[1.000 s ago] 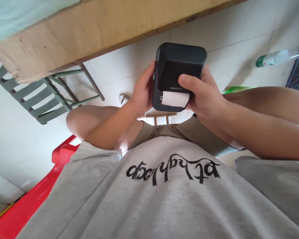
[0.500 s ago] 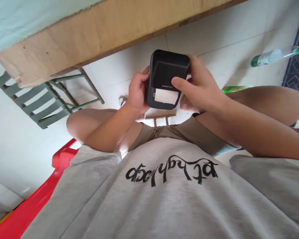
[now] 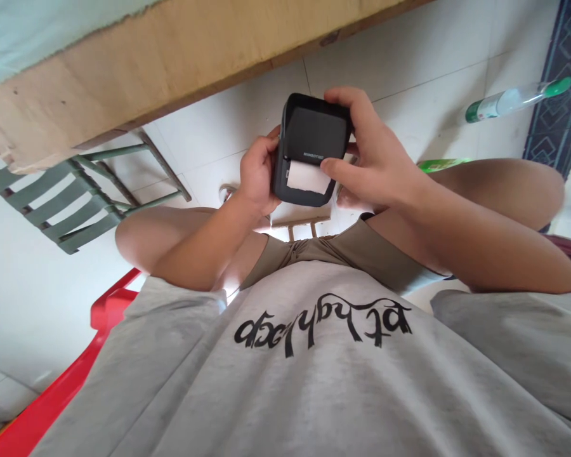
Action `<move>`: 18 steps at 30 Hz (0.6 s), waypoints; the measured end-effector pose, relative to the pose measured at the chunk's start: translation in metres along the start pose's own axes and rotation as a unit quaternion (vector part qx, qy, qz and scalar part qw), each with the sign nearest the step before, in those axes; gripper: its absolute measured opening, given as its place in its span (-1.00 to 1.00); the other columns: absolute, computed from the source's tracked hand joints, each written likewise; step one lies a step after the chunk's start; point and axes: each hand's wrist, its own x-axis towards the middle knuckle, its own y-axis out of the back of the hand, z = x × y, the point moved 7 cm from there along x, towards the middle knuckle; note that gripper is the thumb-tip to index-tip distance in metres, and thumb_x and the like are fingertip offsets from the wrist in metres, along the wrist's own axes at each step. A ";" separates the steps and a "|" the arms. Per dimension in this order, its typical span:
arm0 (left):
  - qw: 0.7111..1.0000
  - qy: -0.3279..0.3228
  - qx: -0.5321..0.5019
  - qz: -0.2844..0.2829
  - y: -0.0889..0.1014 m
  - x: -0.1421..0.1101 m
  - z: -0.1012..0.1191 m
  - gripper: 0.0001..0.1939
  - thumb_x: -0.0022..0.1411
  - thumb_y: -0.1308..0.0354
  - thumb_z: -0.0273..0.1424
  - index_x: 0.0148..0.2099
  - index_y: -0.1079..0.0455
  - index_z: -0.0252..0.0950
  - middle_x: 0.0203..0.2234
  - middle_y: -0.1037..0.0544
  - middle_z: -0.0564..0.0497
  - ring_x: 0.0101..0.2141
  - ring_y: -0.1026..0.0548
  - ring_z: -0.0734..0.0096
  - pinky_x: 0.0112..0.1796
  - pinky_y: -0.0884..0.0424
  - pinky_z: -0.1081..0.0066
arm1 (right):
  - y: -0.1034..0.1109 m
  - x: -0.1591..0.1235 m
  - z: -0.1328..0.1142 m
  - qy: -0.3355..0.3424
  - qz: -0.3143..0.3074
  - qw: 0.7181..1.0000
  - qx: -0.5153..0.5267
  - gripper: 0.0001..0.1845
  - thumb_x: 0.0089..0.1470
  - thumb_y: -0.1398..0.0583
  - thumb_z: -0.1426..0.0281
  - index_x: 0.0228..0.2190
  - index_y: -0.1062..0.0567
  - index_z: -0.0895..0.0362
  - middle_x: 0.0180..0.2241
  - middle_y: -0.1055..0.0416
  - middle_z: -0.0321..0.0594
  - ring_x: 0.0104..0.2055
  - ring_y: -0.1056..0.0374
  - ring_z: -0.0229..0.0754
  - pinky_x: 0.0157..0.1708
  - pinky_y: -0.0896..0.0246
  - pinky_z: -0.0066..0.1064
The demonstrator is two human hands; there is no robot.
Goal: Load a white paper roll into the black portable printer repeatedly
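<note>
Both hands hold a black label printer (image 3: 316, 130) above my lap, its lid lettering facing up. A strip of white label paper (image 3: 307, 178) shows at its near end. My left hand (image 3: 258, 174) is closed around the printer's left side, thumb against the edge. On the other side, my right hand (image 3: 378, 149) grips the printer with the index finger at the far right corner. Its thumb tip rests by the corner of the paper, near the lid's edge; whether it presses the paper I cannot tell. The right hand's other fingers are partly hidden behind the printer.
Beyond the printer runs a wooden table edge (image 3: 181, 70). A green folding stool (image 3: 61, 190) stands at the left, above a red plastic chair (image 3: 71, 374). A bottle with a green cap (image 3: 514, 103) lies on the tiled floor at the right, by a green packet (image 3: 442, 165).
My right thumb has slid from the lid down to the paper's corner, and the index finger has moved onto the far edge. The view has shifted slightly; my left hand keeps its grip.
</note>
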 end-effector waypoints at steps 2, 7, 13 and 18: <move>1.000 0.001 -0.008 0.000 -0.003 -0.001 -0.001 -0.68 0.45 0.07 -0.44 -0.36 -0.39 -0.26 -0.49 -0.42 0.02 -0.46 -0.41 0.41 -0.32 -0.41 0.39 | 0.004 -0.002 -0.004 -0.003 -0.012 0.999 -0.046 -0.10 0.09 -0.19 0.22 0.43 -0.15 0.06 0.38 -0.24 0.03 0.25 -0.40 -0.01 0.16 -0.52 -0.16; 0.999 0.013 -0.015 -0.025 -0.009 -0.003 -0.006 -0.59 0.54 0.08 -0.29 -0.29 -0.47 -0.32 -0.42 -0.50 -0.02 -0.38 -0.48 0.38 -0.22 -0.47 0.34 | 0.016 -0.009 -0.015 0.021 -0.001 0.984 -0.176 -0.19 0.14 -0.21 0.06 0.37 -0.32 -0.01 0.35 -0.29 0.00 0.30 -0.37 0.12 0.21 -0.43 0.01; 0.998 0.016 0.050 -0.046 0.000 -0.001 -0.013 -0.76 0.46 -0.13 -0.23 -0.22 -0.51 -0.22 -0.38 -0.59 -0.01 -0.32 -0.54 0.28 -0.17 -0.50 0.31 | 0.044 -0.015 -0.032 0.107 0.137 0.955 -0.241 -0.50 0.36 0.01 0.11 0.05 -0.59 0.02 0.03 -0.47 -0.03 0.10 -0.41 0.00 0.17 -0.35 -0.07; 0.992 -0.006 0.088 -0.086 -0.006 -0.004 -0.012 -0.80 0.36 -0.25 -0.24 -0.06 -0.53 -0.22 -0.29 -0.59 0.03 -0.22 -0.62 0.27 -0.22 -0.50 0.40 | 0.054 -0.013 -0.033 0.017 0.172 0.934 -0.313 -0.36 0.41 0.22 0.25 0.06 -0.61 0.01 -0.18 -0.46 0.02 0.02 -0.40 0.05 0.11 -0.27 -0.05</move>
